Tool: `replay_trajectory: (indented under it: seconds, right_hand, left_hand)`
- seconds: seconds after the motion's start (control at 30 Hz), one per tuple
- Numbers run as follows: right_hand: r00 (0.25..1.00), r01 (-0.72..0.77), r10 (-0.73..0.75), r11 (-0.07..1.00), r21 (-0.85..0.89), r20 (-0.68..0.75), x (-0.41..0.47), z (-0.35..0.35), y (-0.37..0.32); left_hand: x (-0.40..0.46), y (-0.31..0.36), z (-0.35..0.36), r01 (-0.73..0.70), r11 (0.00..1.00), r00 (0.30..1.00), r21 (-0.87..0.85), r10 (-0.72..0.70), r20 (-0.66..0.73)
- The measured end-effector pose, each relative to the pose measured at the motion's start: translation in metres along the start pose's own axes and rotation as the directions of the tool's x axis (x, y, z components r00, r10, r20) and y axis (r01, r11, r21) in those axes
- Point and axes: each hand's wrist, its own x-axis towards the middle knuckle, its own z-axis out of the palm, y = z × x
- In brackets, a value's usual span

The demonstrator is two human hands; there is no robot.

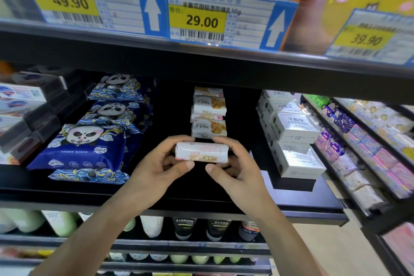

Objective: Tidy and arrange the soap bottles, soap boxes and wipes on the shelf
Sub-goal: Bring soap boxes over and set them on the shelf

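Note:
A white MeLy soap pack [201,152] is held between both hands just above the black shelf [201,199], in front of a stacked row of the same packs [209,116]. My left hand [156,168] grips its left end, thumb underneath. My right hand [235,163] grips its right end, fingers curled over the top. Blue panda wipes packs [89,141] lie stacked to the left. White soap boxes [289,127] stand stacked to the right.
Dark and white boxes [24,114] fill the far left of the shelf. Price tags [197,21] hang on the shelf edge above. Bottles [186,228] stand on the lower shelf. A neighbouring rack [363,136] at right holds colourful packs.

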Motion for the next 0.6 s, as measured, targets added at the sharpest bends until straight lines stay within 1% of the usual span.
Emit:
replay_trajectory:
  seconds: [0.27, 0.6]
  right_hand:
    - [1.0, 0.001, -0.001, 1.0, 0.022, 0.019, 0.0008, -0.0014, -0.0005]
    - [0.999, -0.035, 0.035, 0.999, 0.015, 0.021, 0.0011, -0.001, -0.0032]
  left_hand:
    - [0.0007, -0.0009, -0.0006, 0.006, 1.0, 0.999, 0.002, -0.006, 0.041]
    - [-0.0006, 0.0, -0.0009, 0.028, 0.999, 0.999, 0.022, -0.029, 0.036]
